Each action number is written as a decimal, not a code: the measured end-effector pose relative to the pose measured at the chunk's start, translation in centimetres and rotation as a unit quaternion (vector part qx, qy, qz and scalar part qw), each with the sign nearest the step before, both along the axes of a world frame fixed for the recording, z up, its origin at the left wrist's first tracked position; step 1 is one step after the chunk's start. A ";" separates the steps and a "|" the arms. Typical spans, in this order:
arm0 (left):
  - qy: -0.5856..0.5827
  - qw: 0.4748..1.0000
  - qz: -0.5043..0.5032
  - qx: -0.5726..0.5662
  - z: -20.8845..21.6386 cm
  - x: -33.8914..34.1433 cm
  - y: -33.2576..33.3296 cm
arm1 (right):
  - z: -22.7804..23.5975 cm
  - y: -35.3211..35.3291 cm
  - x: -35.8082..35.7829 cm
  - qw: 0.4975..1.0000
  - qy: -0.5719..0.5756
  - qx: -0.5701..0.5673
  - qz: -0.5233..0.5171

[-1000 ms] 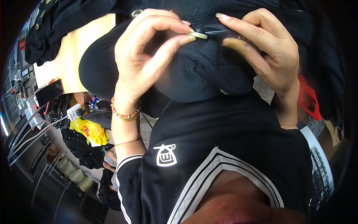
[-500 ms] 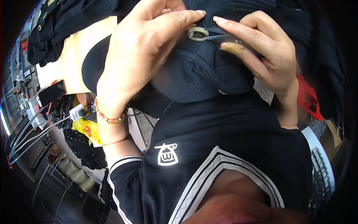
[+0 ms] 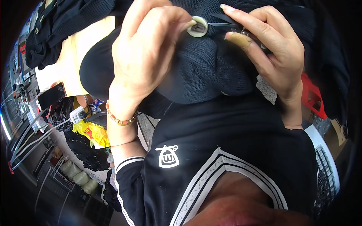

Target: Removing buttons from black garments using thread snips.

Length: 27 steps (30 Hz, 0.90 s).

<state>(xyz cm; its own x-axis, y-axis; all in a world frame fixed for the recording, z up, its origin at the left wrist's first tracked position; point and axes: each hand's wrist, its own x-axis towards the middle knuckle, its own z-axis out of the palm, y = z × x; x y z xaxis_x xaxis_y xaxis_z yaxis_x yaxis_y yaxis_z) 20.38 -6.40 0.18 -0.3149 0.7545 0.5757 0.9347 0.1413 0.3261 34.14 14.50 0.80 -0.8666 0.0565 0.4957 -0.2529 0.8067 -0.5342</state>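
A round, pale cream button [image 3: 204,27] with a dark middle sits against a dark navy knit garment [image 3: 196,60] that lies bunched over my lap. My left hand [image 3: 145,49] has its fingers closed on the button's left edge, thumb tip over its face. From the right, my right hand [image 3: 273,45] grips small thread snips [image 3: 220,24], their handles partly hidden by its fingers. The two blades are spread and point left, the lower tip reaching the button's right edge. Tan tape wraps the right thumb. Whether any thread runs between button and knit is too small to tell.
Beyond my left arm is a pale wooden table [image 3: 85,45] with dark knit clothing [image 3: 75,19] heaped on it. A black phone [image 3: 51,95], a white power strip [image 3: 78,114] with cables, and a yellow bag [image 3: 94,132] are at left. A red plastic item [image 3: 313,98] stands right.
My left hand has shifted right and its fingers now pinch the button, which has tipped to face up more. The snips' blades have risen slightly, away from the button's middle.
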 end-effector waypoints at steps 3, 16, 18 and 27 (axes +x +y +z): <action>-0.050 0.999 0.012 0.016 -0.2 0.5 -0.1 | 0.1 -0.1 -0.2 1.000 0.007 0.007 0.001; -0.288 0.952 0.083 -0.064 1.6 1.5 1.6 | -0.9 0.6 0.8 0.998 -0.008 -0.050 0.033; -0.277 0.955 0.087 -0.064 1.6 1.7 1.9 | -1.3 0.7 0.7 0.999 0.014 -0.045 0.023; -0.339 0.934 0.087 -0.075 1.4 1.8 2.4 | -1.8 1.3 0.7 0.995 0.035 -0.096 0.021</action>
<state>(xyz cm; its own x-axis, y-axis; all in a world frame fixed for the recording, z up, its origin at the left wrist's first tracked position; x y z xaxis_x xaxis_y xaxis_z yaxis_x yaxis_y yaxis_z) 22.17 -4.03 1.54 -0.6941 0.7141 0.0908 0.4788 0.3638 0.7990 34.86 15.83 -1.05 -0.8336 0.1208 0.5389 -0.3265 0.6792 -0.6573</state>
